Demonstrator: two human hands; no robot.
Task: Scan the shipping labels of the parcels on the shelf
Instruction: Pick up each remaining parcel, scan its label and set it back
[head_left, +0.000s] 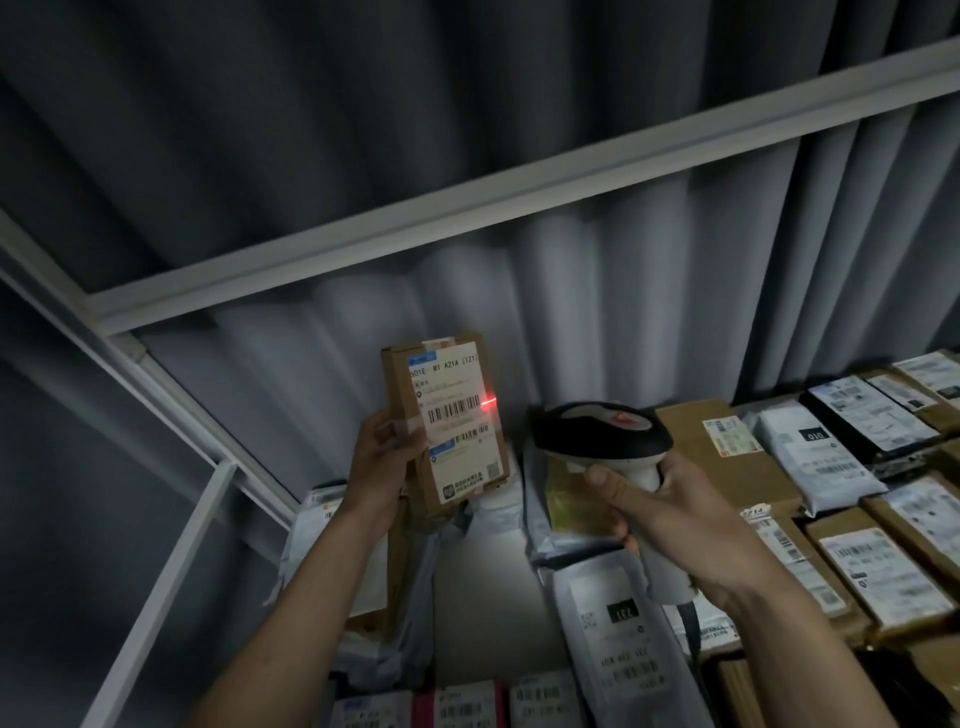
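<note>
A single head-worn wide-angle camera looked forward and slightly down, tilted so the white shelf rail (519, 192) ran diagonally from the lower left to the upper right of the frame. It sat close behind both forearms, which entered from the bottom edge toward the centre. Straight lines bowed near the edges, and the parcels (841, 452) filled the lower right

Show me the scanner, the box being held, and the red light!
scanner (597, 431), head view, on its black top.
box (457, 467), head view, on its white label.
red light (488, 402), head view, at the label's right edge.
</note>
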